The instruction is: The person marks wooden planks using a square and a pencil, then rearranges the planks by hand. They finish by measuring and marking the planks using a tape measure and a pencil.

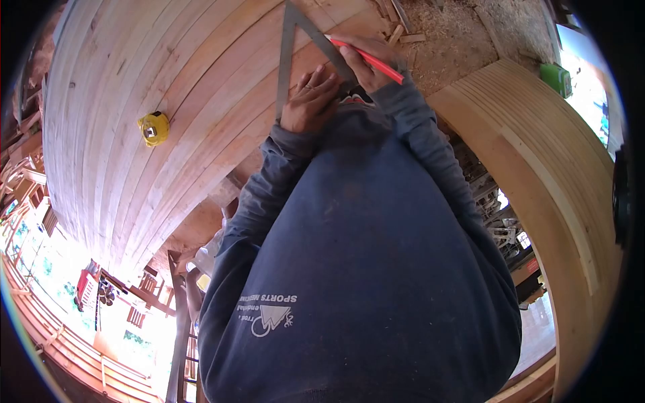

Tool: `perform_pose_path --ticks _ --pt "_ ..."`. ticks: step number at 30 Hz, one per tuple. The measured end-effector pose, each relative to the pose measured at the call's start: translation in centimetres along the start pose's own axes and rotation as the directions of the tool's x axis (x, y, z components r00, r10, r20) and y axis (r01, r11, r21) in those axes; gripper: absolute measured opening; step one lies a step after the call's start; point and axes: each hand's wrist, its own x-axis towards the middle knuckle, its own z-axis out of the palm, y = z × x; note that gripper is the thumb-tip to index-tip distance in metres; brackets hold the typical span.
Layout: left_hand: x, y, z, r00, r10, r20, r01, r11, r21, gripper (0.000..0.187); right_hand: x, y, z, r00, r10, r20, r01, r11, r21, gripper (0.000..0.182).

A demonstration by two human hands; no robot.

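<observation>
In the head view, the metal square (pixel 285 60) is laid on the boards (pixel 201 80), its corner pointed away from the body. Its right leg (pixel 314 35), slanting back, is reached by the red pencil (pixel 376 62) gripped in the nearer right hand (pixel 368 66); the left hand (pixel 308 102) is rested flat between the legs.

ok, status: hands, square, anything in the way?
Left hand on planks, inside metal carpenter's square. Right hand gripping red pencil at its edge. Yellow tape measure well clear.
</observation>
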Motion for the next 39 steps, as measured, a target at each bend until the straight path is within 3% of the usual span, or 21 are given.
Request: perform_pose_path --ticks 1,4,7,13,16,19,22,25,28,33,36,39 --pt "0.0 -0.1 0.0 1.0 0.002 0.006 -0.002 1.0 0.009 0.034 0.5 0.0 -0.1 0.999 -0.021 0.039 0.023 0.998 -0.058 0.023" --pt "-0.1 -0.1 -0.2 1.0 0.0 0.031 -0.001 1.0 0.023 0.035 1.8 -0.5 -0.2 0.999 -0.03 0.038 0.03 1.0 0.007 0.023" --pt "0.0 0.1 -0.6 0.999 -0.011 0.05 0.01 1.0 0.014 0.035 -0.4 0.0 -2.2 0.978 0.004 0.207 0.008 0.998 -0.056 0.026" --pt "0.1 0.0 -0.4 0.999 0.006 0.05 -0.007 1.0 0.024 0.034 0.6 0.5 -0.3 0.996 -0.008 0.086 0.008 1.0 0.005 0.025" --pt "-0.2 -0.6 -0.3 0.998 0.011 0.06 -0.012 1.0 0.024 0.035 5.4 1.2 2.7 0.982 -0.174 -0.072 0.172 0.984 -0.036 0.022" --pt "0.0 -0.6 -0.3 0.998 0.015 0.06 -0.017 1.0 0.025 0.035 7.7 1.3 4.3 0.997 -0.046 -0.065 0.042 0.997 -0.062 0.021" --pt "-0.1 -0.4 -0.4 0.998 0.01 0.059 -0.011 1.0 0.021 0.035 7.2 0.1 2.6 0.988 0.13 0.078 -0.13 0.991 -0.003 0.022" --pt "0.1 0.0 -0.6 0.999 -0.015 0.05 0.014 1.0 0.011 0.035 6.3 1.1 2.7 0.996 0.085 0.039 -0.087 0.995 0.049 0.027" --pt "0.1 0.4 -0.8 0.998 -0.014 0.067 0.013 1.0 0.015 0.036 8.3 1.9 4.4 0.999 0.017 -0.043 -0.019 0.998 -0.053 0.031" --pt "0.0 -0.4 -0.3 0.999 0.007 0.034 -0.008 0.999 0.044 0.035 9.2 1.6 4.7 0.998 0.059 -0.028 -0.06 0.998 -0.014 0.03" --pt "0.2 0.3 -1.0 0.996 0.006 0.083 -0.029 0.96 0.278 0.036 9.1 1.8 4.5 0.993 0.119 0.011 -0.118 0.992 -0.038 0.03" --pt "0.1 -0.3 -1.0 0.994 0.0 0.107 -0.025 0.973 0.228 0.038 9.1 1.8 4.7 0.991 0.135 0.017 -0.135 0.991 -0.006 0.03"
